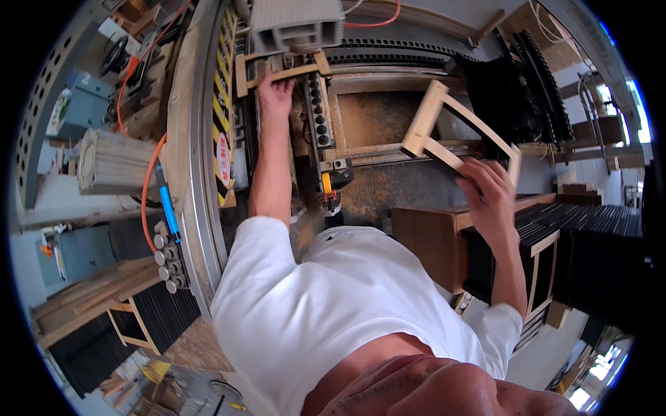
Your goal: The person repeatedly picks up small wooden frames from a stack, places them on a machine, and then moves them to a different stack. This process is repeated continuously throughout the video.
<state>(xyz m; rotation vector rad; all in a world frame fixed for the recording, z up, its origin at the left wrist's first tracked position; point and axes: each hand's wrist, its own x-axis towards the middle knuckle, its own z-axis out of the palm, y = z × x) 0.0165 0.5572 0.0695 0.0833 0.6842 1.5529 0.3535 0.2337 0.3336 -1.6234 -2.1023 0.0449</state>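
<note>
At the machine's far left part, my left hand (275, 98) reaches out with its fingers closed on the near rail of a light wooden frame (298, 71). That frame lies across the machine, partly beneath a grey ribbed housing (297, 26). My right hand (489, 188) is raised on the right and grips a second wooden frame (424, 119) by its near corner. This frame is four-sided, tilted in the air and apart from the machine. Some of the fingers on it are hidden behind the rail.
A row of black round rollers (319, 114) runs beside my left hand. A yellow-black striped guard rail (222, 104) borders the machine on the left. Stacked dark frames (590, 222) fill a brown wooden rack (427, 243) at right. An orange hose (147, 201) hangs at left.
</note>
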